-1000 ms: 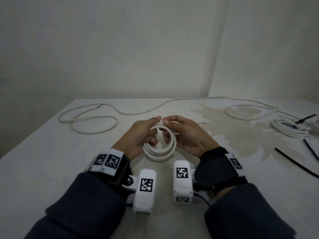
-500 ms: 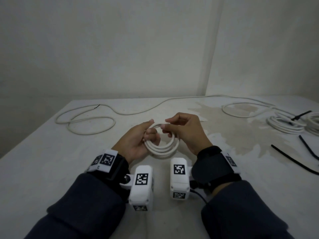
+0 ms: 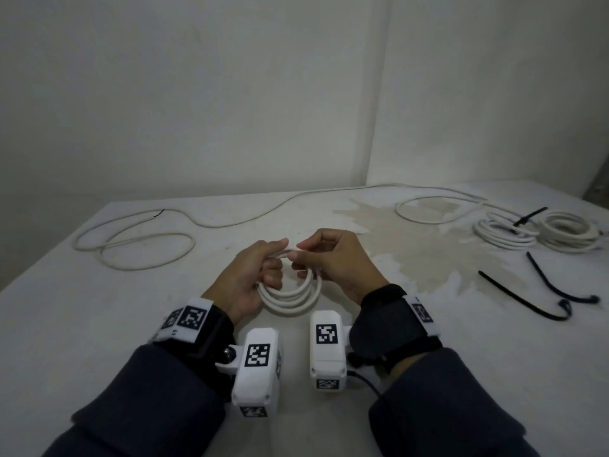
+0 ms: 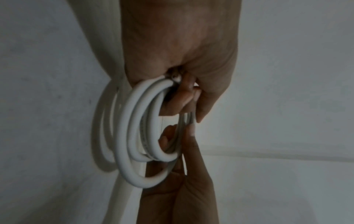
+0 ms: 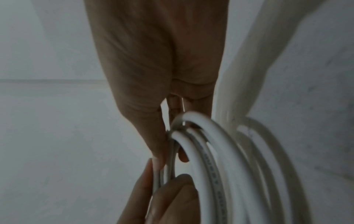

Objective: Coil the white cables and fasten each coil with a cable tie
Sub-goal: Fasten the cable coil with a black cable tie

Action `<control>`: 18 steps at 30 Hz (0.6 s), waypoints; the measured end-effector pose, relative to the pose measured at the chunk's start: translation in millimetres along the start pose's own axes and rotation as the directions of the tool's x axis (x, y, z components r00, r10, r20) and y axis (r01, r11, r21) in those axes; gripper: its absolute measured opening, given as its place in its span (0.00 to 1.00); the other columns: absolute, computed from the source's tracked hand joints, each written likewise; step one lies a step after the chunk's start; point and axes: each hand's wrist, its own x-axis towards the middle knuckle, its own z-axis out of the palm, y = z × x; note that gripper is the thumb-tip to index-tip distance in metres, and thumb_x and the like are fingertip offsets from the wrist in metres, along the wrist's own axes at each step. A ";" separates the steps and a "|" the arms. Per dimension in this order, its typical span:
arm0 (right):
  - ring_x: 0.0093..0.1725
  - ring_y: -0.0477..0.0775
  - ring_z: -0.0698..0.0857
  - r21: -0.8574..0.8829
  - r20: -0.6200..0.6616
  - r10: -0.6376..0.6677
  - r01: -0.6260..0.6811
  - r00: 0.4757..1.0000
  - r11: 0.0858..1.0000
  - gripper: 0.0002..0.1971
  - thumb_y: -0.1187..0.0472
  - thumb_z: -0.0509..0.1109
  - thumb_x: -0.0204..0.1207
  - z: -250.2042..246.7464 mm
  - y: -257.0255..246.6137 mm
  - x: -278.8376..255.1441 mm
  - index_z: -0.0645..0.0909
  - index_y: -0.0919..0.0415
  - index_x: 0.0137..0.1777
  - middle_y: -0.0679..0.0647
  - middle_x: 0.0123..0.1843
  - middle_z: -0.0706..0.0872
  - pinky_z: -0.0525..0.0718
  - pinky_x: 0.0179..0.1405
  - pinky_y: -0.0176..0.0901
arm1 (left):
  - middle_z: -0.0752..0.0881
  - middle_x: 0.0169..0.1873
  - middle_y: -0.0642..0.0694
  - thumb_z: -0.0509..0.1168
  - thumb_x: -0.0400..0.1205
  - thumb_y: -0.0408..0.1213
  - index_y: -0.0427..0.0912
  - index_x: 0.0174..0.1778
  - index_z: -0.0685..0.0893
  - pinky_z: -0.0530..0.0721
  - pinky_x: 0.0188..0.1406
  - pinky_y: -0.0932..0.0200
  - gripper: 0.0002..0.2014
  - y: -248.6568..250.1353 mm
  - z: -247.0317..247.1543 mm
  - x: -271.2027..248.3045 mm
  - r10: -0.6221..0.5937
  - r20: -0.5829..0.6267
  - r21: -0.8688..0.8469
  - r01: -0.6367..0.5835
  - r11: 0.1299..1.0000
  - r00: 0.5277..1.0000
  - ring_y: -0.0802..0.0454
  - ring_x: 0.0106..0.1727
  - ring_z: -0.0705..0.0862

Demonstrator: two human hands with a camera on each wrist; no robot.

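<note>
Both hands held the small white coil (image 3: 290, 293) just above the worktop (image 3: 99, 324), front centre. Left hand (image 3: 245, 278) grip closed round the coil's left side, fingers through the loop. Right hand (image 3: 336, 262) grip pinched the top strands next to the left fingertips. Loose white cable (image 3: 138, 249) lay far left. Two finished coils (image 3: 540, 234) and black cable ties (image 3: 527, 296) lay far right.

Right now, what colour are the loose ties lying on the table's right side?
Black. The two loose ties show best in the head view.
</note>
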 end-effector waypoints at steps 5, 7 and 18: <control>0.44 0.51 0.86 -0.488 -0.227 -0.094 -0.030 0.969 0.873 0.05 0.60 0.76 0.74 -62.4 -6.9 -10.8 0.89 0.62 0.43 0.56 0.42 0.90 0.82 0.51 0.43 | 0.62 0.15 0.53 0.62 0.84 0.31 0.48 0.30 0.58 0.57 0.08 0.72 0.21 -14.2 18.2 6.2 0.084 -0.023 0.044 -0.083 0.996 0.996 0.62 0.12 0.57; 0.53 0.53 0.86 -0.683 -0.428 -0.202 -0.168 0.881 0.711 0.07 0.59 0.74 0.74 -104.0 -10.1 -22.0 0.89 0.58 0.50 0.54 0.51 0.90 0.77 0.56 0.39 | 0.62 0.15 0.53 0.61 0.84 0.30 0.48 0.29 0.58 0.57 0.09 0.73 0.22 -18.5 23.1 9.1 0.098 -0.007 0.070 -0.097 0.993 0.995 0.61 0.12 0.57; 0.58 0.65 0.84 -0.522 -0.742 0.067 -0.638 0.667 0.566 0.14 0.58 0.70 0.72 -181.5 5.6 -51.7 0.87 0.60 0.56 0.60 0.58 0.88 0.82 0.59 0.49 | 0.62 0.16 0.52 0.61 0.85 0.32 0.47 0.30 0.58 0.58 0.10 0.72 0.21 -27.5 35.0 15.4 0.078 0.044 0.096 -0.082 0.992 0.996 0.61 0.13 0.58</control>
